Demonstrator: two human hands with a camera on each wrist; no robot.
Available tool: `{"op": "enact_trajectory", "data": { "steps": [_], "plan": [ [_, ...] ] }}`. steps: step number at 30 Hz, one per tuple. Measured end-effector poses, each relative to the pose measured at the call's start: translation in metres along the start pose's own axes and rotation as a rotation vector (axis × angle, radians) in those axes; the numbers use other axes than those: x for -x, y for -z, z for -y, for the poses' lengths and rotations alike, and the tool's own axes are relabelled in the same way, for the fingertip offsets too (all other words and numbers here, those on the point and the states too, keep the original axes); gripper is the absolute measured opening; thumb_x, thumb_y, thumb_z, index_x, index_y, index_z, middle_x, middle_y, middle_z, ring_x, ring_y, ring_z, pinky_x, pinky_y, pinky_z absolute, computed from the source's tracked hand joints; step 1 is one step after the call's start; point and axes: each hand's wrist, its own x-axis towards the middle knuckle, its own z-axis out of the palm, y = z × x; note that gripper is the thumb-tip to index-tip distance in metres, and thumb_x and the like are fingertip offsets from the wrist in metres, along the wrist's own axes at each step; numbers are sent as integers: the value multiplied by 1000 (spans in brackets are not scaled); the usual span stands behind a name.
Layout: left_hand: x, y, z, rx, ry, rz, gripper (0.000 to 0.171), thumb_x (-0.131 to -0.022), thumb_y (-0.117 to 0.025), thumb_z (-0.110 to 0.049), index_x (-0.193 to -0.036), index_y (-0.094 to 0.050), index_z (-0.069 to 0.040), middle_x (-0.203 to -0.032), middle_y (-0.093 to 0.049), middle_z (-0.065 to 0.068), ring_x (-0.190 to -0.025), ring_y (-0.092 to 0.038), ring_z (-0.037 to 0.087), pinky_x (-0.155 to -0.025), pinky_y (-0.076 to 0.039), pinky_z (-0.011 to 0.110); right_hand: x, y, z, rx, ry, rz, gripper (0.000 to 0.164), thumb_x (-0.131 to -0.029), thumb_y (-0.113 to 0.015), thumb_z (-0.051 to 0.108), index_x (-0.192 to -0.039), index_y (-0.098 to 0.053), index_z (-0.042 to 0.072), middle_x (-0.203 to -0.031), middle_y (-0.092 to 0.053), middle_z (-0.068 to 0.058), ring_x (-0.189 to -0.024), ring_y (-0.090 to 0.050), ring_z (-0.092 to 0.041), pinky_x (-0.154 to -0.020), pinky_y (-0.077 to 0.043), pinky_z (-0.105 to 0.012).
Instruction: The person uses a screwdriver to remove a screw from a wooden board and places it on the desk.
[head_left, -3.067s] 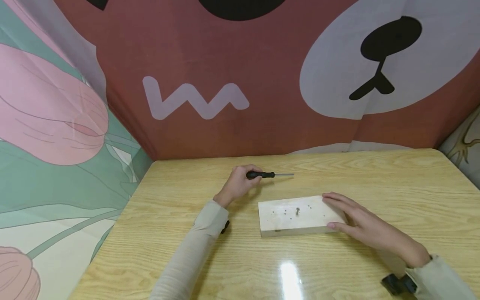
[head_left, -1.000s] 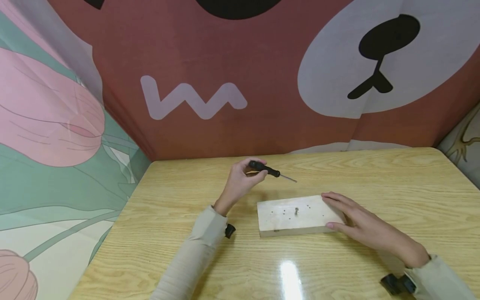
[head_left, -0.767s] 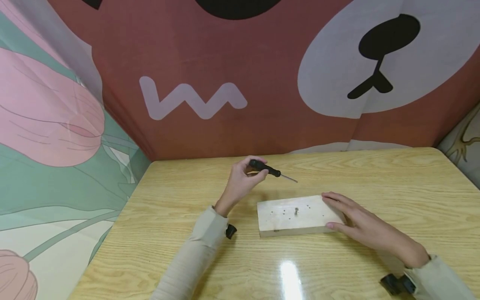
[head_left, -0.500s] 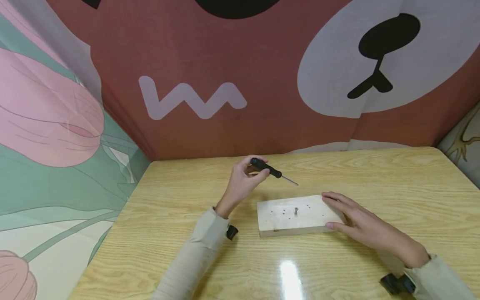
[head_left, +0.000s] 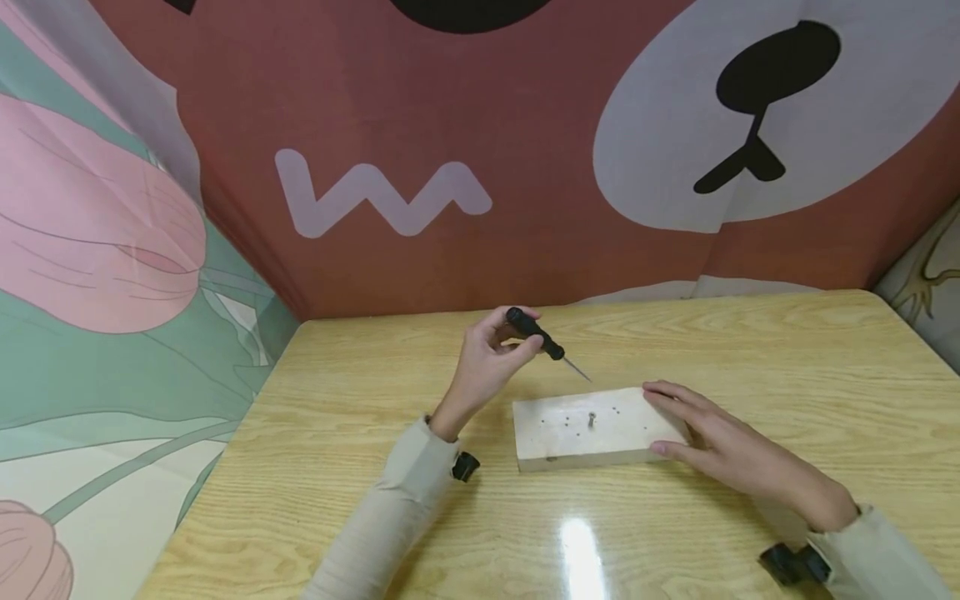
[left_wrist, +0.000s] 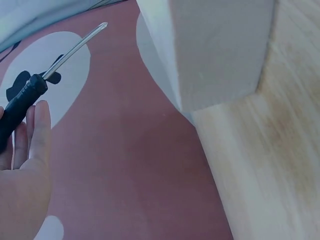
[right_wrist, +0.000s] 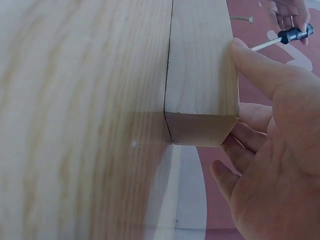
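Note:
My left hand (head_left: 487,358) pinches a black-handled screwdriver (head_left: 534,332) between thumb and fingers. Its thin metal shaft slants down to the right, and the tip is in the air above the back of a pale wooden block (head_left: 555,442). A screw (head_left: 592,420) stands up from the middle of the block's top, its head above the wood, with several small holes around it. The right hand (head_left: 720,442) grips the block's right end, thumb at the front edge and fingers at the back. In the right wrist view the screw (right_wrist: 242,19) juts out beyond the thumb.
The block lies flat on a light wood-grain table (head_left: 360,483). A red cartoon-print cloth (head_left: 420,275) hangs behind the table's far edge, and a floral cloth (head_left: 112,367) hangs on the left. Small black devices (head_left: 465,467) are strapped at both wrists.
The left hand has raised the screwdriver from near the tabletop and tilted its tip downward, bringing it closer to the block. The right hand and block have stayed in place.

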Motion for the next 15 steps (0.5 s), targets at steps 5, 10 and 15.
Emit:
{"op": "enact_trajectory", "data": {
  "steps": [5,10,15],
  "plan": [
    [1,-2,-6,2,-8,7,28,-91,-66,3,-119,-64,3,-96,-65,22,-86,-66,9,-69,-58,18,0,1,0,7,-16,8,67,-96,-64,41,-151,-42,10,-157,-36,-13,-140,-39,-38,-101,-27,-3],
    [2,-4,-12,15,-16,4,31,-91,-65,4,-122,-63,4,-98,-65,23,-90,-67,11,-75,-60,22,-1,1,0,14,-15,9,67,-95,-64,41,-150,-42,9,-156,-37,-13,-140,-39,-38,-102,-29,-6],
    [4,-8,-18,46,-40,13,32,-90,-64,7,-121,-61,8,-106,-63,28,-93,-68,11,-83,-62,31,-2,1,-1,12,10,-1,66,-95,-66,36,-150,-43,7,-155,-38,-15,-139,-40,-39,-100,-26,-2]
  ]
}}
